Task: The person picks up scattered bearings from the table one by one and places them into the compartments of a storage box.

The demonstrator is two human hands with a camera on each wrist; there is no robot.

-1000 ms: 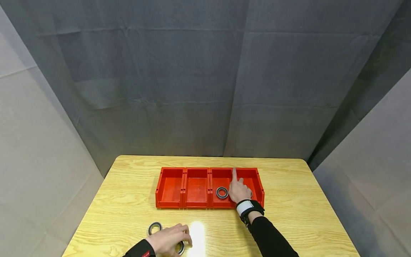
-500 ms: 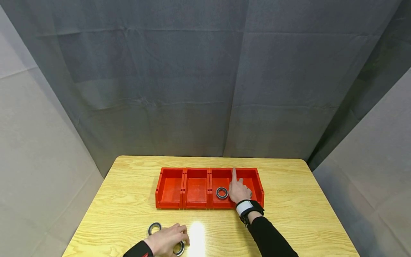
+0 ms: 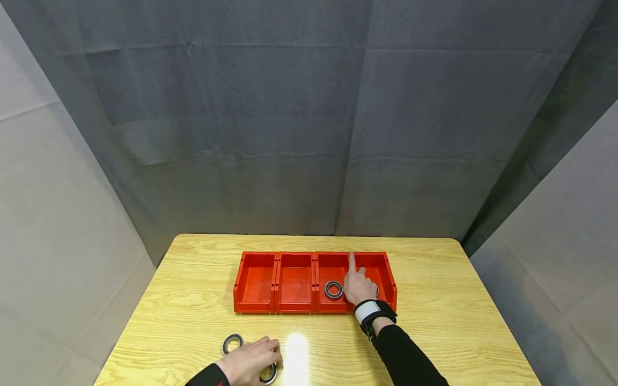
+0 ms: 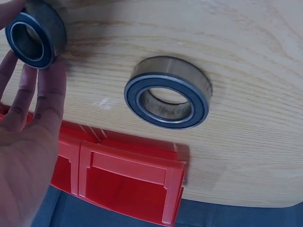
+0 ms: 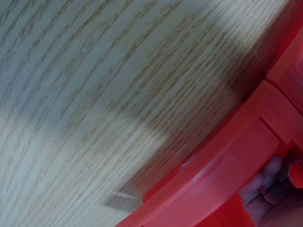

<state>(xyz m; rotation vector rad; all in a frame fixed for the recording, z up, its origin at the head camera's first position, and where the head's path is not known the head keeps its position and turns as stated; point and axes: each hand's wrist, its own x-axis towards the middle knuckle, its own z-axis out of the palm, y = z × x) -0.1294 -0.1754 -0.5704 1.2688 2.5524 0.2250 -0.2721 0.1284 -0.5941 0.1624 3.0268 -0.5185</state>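
My left hand [image 3: 251, 360] is low on the table, its thumb and fingertips holding a ball bearing [image 4: 33, 40] by its outer edge. A second ball bearing [image 4: 168, 94] lies flat on the wood beside that hand, partly covered by it in the head view. My right hand [image 3: 359, 285] is over the right end of the red bins [image 3: 295, 309], with the index finger straight along the divider. Its other fingers bend down into the rightmost bin; what they touch is hidden. Another bearing [image 3: 333, 290] lies in the third bin, and a sliver of ring [image 3: 375, 289] shows beside the right hand.
Joined in a row, the red bins stand toward the back of the wooden table [image 3: 193, 300]. Grey cloth [image 3: 270, 134] hangs behind the table, with pale panels [image 3: 63, 241] at both sides. Light glares on the wood in front of the bins.
My left hand has shifted slightly left, and its fingers have drawn in closer at the bearing. The right hand and the bins stay as they were.
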